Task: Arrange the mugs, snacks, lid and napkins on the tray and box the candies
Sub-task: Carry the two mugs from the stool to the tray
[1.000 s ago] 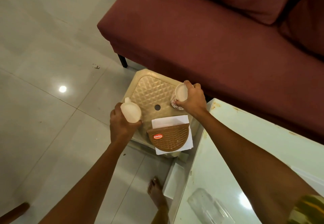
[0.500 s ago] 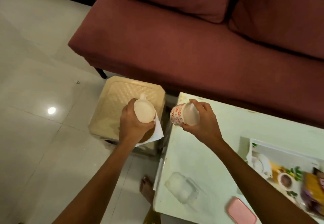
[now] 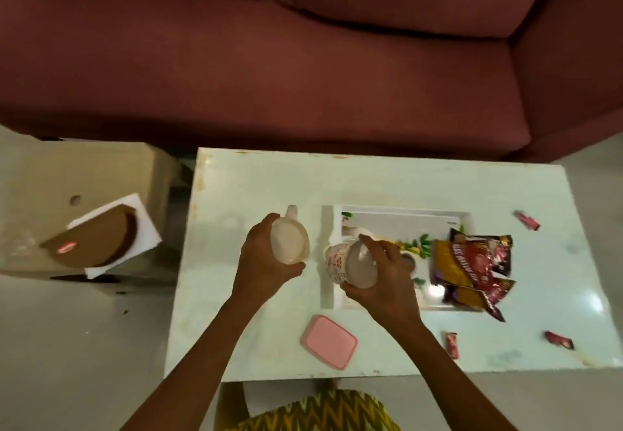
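On the bench (image 3: 236, 329), nearest the person, lies a pink box (image 3: 328, 341). Beyond it, both mugs have come over from the stool (image 3: 84, 167): the left hand (image 3: 266, 258) grips the plain mug (image 3: 290, 241) just left of the tray (image 3: 397, 225), handle pointing away; the right hand (image 3: 381, 279) grips the patterned mug (image 3: 347, 263) over the tray, tipped leftward. Setting down looks next.

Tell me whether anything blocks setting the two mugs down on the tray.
Partly. The snack packets cover the white rectangular tray's right end. Its left part looks free, under the red-patterned mug in the right hand. The plain white mug in the left hand hangs over the table.
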